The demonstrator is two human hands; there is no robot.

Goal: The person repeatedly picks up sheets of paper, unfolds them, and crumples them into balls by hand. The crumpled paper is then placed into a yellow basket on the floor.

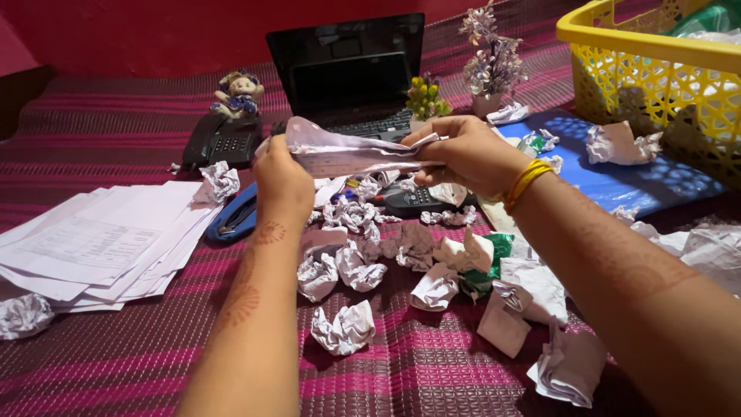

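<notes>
Over the counter (116,139), by the laptop (351,69) | both your hands, left (282,181) and right (463,154), have a closed grip on the crumpled sheet (347,150), one end each | looks like mid-flattening | next you'd want an even outward pull, no tearing | balls (343,328) lie below.
</notes>
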